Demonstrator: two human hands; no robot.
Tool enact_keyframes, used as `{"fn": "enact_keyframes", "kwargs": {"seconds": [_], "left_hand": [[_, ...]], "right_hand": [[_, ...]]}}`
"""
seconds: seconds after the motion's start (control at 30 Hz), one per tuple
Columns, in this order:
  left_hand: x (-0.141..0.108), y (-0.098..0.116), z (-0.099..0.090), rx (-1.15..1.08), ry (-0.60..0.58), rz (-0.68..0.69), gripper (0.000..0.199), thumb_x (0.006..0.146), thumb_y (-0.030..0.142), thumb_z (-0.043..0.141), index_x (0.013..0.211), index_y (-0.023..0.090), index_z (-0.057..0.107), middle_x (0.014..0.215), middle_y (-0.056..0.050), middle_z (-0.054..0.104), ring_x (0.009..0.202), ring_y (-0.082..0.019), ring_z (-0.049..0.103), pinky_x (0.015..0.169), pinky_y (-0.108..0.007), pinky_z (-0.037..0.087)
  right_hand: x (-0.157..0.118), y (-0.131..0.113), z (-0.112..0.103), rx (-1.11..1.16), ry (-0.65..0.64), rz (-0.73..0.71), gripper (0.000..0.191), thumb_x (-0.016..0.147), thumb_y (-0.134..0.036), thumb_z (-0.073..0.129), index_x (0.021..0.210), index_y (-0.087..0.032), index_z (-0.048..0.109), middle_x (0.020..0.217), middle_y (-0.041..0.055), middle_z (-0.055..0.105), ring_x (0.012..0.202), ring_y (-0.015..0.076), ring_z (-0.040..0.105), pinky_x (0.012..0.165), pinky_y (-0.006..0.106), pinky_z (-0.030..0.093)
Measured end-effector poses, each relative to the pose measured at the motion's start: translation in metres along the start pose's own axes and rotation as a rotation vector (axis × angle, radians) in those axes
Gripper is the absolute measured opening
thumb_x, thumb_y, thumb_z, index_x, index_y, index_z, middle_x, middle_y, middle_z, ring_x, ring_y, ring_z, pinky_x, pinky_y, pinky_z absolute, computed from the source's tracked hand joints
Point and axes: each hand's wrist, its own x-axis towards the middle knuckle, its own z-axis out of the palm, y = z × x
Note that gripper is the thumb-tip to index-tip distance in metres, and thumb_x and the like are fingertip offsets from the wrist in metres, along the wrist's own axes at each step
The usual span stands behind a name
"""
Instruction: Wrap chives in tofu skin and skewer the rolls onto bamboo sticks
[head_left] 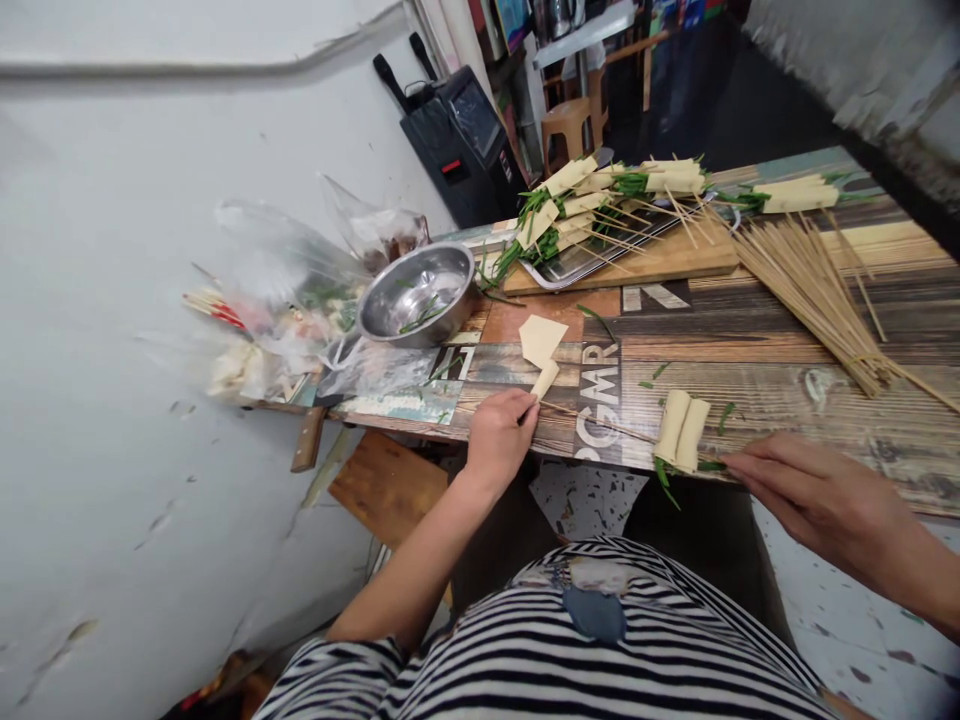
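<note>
My left hand (501, 432) is closed at the table's front edge, its fingertips pinching the lower end of a small rolled tofu sheet (547, 379). A flat pale tofu sheet (541, 340) lies just beyond it. From near my left fingers a thin bamboo skewer (592, 416) runs right to two tofu rolls (681, 430) side by side, with green chive ends (664, 482) poking out below. To their right, my right hand (821, 495) has its fingers pressed together, tips touching a bit of green by the rolls; what they pinch is hidden.
A metal bowl (417, 295) with green scraps stands left, beside plastic bags (292, 300) of food. Behind, a metal tray (559, 278) of skewered chive rolls rests on a wooden board (694, 255). Loose bamboo skewers (817, 300) fan out at right. A black speaker (465, 145) stands behind.
</note>
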Motion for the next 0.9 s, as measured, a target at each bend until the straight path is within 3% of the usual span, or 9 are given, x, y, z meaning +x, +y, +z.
{"fn": "enact_keyframes", "kwargs": {"seconds": [0.2,0.63,0.9], "left_hand": [[-0.0007,0.0046,-0.0041,0.020,-0.021,-0.019,0.012,0.083,0.013,0.061,0.083,0.017,0.073,0.079,-0.004,0.069,0.067,-0.013,0.062,0.061,-0.022,0.048],[0.0013,-0.0020,-0.0041,0.005,-0.058,0.044,0.012,0.084,0.014,0.061,0.085,0.017,0.072,0.080,-0.004,0.072,0.069,-0.013,0.065,0.068,-0.024,0.053],[0.0030,-0.0023,-0.0059,-0.023,-0.080,0.033,0.014,0.085,0.016,0.059,0.086,0.018,0.073,0.081,-0.004,0.072,0.069,-0.013,0.065,0.066,-0.023,0.052]], "right_hand": [[-0.0033,0.0024,0.0032,0.005,-0.023,-0.029,0.018,0.088,-0.009,0.050,0.104,-0.012,0.059,0.085,0.0074,0.059,0.074,0.0153,0.057,0.061,0.028,0.050],[-0.0020,-0.0010,0.0019,0.009,-0.027,0.006,0.019,0.092,-0.018,0.044,0.101,-0.015,0.061,0.081,0.0056,0.060,0.068,0.0148,0.058,0.054,0.027,0.048],[0.0029,0.0015,0.0000,0.053,-0.020,-0.004,0.019,0.092,-0.014,0.045,0.099,-0.015,0.062,0.085,0.0068,0.062,0.074,0.0138,0.062,0.061,0.023,0.053]]}}
